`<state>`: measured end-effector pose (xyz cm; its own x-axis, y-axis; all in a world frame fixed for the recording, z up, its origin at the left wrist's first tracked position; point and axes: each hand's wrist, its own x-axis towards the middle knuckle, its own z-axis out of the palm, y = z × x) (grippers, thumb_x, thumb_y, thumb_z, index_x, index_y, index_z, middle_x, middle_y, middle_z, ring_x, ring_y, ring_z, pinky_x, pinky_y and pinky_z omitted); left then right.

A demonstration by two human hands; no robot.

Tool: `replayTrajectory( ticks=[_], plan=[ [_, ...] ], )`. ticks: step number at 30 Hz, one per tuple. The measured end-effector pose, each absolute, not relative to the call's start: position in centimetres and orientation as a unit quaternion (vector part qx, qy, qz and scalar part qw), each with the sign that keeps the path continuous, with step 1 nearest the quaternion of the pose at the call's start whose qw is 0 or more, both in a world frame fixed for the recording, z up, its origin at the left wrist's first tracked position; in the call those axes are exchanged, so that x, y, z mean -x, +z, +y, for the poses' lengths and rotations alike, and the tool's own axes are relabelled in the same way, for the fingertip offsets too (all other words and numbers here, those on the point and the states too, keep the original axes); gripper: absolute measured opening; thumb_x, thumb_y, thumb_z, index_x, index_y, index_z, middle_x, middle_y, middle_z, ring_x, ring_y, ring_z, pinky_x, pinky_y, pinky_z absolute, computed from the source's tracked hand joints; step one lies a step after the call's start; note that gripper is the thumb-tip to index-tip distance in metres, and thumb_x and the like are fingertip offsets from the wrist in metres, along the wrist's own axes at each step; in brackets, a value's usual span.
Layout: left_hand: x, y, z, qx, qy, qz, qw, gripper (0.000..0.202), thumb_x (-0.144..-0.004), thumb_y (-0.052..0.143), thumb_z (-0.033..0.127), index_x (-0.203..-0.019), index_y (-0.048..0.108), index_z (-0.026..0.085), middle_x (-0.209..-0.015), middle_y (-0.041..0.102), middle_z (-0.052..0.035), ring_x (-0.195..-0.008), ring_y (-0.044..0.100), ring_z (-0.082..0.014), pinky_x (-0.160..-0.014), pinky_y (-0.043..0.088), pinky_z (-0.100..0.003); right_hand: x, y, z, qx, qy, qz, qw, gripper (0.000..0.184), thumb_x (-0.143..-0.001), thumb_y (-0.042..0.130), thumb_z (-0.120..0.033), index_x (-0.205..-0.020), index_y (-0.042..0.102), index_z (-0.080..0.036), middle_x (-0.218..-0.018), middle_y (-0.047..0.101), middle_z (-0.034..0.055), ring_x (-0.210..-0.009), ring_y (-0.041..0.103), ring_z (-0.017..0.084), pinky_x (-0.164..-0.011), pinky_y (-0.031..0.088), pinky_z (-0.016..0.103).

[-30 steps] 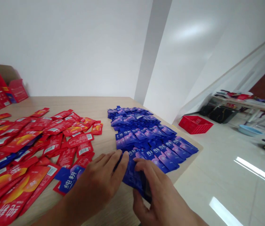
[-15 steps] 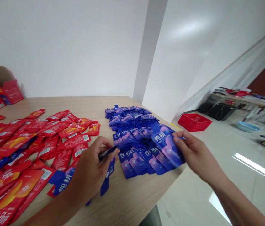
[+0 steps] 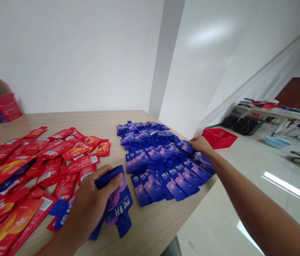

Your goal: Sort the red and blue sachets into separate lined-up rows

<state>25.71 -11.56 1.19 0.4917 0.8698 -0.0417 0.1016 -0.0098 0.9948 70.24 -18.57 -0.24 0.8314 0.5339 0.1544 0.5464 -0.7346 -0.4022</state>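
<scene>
My left hand is closed on a few blue sachets with pink-purple circles and white lettering, their narrow tabs pointing down. It is over the table's front part, between the red sachets and the rows of blue sachets. At the right end of a middle row, my right hand pinches the edge of a blue sachet lying on the others. Its fingertips are partly hidden. Part of another blue sachet shows behind my left wrist.
Red sachets lie in a loose heap across the left of the wooden table. An open red carton stands at the back left. A red crate and a light blue basin are on the floor at right.
My right hand has moved away from me, bringing its blue sachet down onto the row's right end. My left hand has turned, so the printed faces of its sachets now show.
</scene>
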Motion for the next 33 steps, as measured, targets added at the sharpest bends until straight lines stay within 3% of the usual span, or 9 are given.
replayTrajectory(
  ticks=[13,17,20,23,24,26,28,30,33],
  plan=[
    [-26.5,0.1,-10.4,-0.494,0.356,0.358,0.708,0.029,-0.072,0.086,0.040,-0.072,0.066,0.018,-0.059,0.064,0.0007,-0.046,0.054,-0.0121,-0.043,0.050,-0.023,-67.3,0.6,-17.4,0.945,-0.006,-0.305,0.120,0.023,-0.102,0.075,-0.035,-0.116,0.073,-0.016,-0.120,0.075,0.0084,-0.108,0.073,0.023,-0.097,0.061,0.045],
    [-26.5,0.2,-10.3,-0.521,0.346,0.333,0.706,0.030,-0.077,0.089,0.040,-0.086,0.073,0.016,-0.075,0.073,-0.0016,-0.064,0.068,-0.0157,-0.058,0.062,-0.026,-62.4,3.2,-18.5,0.905,-0.056,-0.381,0.179,0.015,-0.104,0.065,-0.025,-0.105,0.075,-0.014,-0.113,0.078,0.0137,-0.104,0.073,0.024,-0.097,0.055,0.037],
    [-26.7,0.2,-10.4,-0.535,0.369,0.326,0.686,0.040,-0.078,0.092,0.044,-0.100,0.075,0.016,-0.091,0.080,-0.0048,-0.081,0.077,-0.0217,-0.071,0.068,-0.033,-55.7,4.3,-20.9,0.842,-0.023,-0.478,0.250,0.031,-0.108,0.058,-0.045,-0.096,0.075,-0.022,-0.087,0.078,0.0013,-0.081,0.073,0.018,-0.077,0.054,0.028],
    [-26.9,0.3,-11.0,-0.560,0.431,0.333,0.624,0.037,-0.084,0.089,0.045,-0.106,0.074,0.019,-0.098,0.082,-0.0044,-0.091,0.081,-0.0236,-0.079,0.070,-0.034,-47.8,3.0,-23.6,0.717,0.046,-0.561,0.410,0.038,-0.105,0.061,-0.059,-0.096,0.074,-0.024,-0.064,0.067,-0.0019,-0.053,0.059,0.015,-0.055,0.046,0.030],
    [-26.9,0.2,-11.3,-0.589,0.456,0.328,0.580,0.032,-0.088,0.086,0.044,-0.106,0.073,0.020,-0.100,0.082,-0.0040,-0.093,0.081,-0.0232,-0.082,0.070,-0.034,-45.4,2.2,-24.3,0.688,0.087,-0.559,0.455,0.036,-0.104,0.064,-0.058,-0.110,0.075,-0.025,-0.073,0.072,-0.0002,-0.057,0.062,0.016,-0.057,0.049,0.029],
    [-26.8,-0.1,-11.9,-0.685,0.495,0.272,0.460,0.016,-0.097,0.078,0.036,-0.103,0.074,0.023,-0.108,0.082,-0.0043,-0.099,0.082,-0.0226,-0.087,0.069,-0.033,-41.3,0.2,-24.9,0.610,0.187,-0.552,0.537,0.069,-0.097,0.073,-0.063,-0.154,0.056,-0.026,-0.126,0.077,0.0122,-0.092,0.076,0.024,-0.069,0.061,0.033],
    [-26.6,-0.8,-12.5,-0.781,0.506,0.150,0.334,0.007,-0.103,0.069,0.028,-0.107,0.073,0.024,-0.124,0.081,-0.0072,-0.114,0.080,-0.0234,-0.096,0.068,-0.032,-38.7,-1.6,-24.7,0.521,0.278,-0.553,0.587,0.089,-0.096,0.073,-0.065,-0.168,0.037,-0.027,-0.163,0.055,0.0173,-0.131,0.068,0.031,-0.095,0.065,0.043],
    [-26.5,-1.4,-12.8,-0.833,0.502,0.038,0.231,0.017,-0.107,0.061,0.018,-0.121,0.070,0.022,-0.141,0.075,-0.0127,-0.133,0.072,-0.0243,-0.111,0.062,-0.033,-37.3,-2.6,-23.9,0.488,0.313,-0.512,0.633,0.077,-0.102,0.067,-0.063,-0.166,0.041,-0.029,-0.170,0.048,0.0137,-0.151,0.054,0.031,-0.120,0.052,0.049],
    [-26.5,-1.9,-13.2,-0.866,0.482,0.000,0.131,0.036,-0.105,0.056,0.005,-0.139,0.061,0.015,-0.153,0.067,-0.0187,-0.151,0.057,-0.0246,-0.126,0.049,-0.037,-37.1,-2.7,-22.8,0.504,0.296,-0.397,0.708,0.057,-0.104,0.063,-0.064,-0.151,0.060,-0.031,-0.156,0.063,0.0090,-0.149,0.055,0.029,-0.130,0.041,0.048]
  ],
)
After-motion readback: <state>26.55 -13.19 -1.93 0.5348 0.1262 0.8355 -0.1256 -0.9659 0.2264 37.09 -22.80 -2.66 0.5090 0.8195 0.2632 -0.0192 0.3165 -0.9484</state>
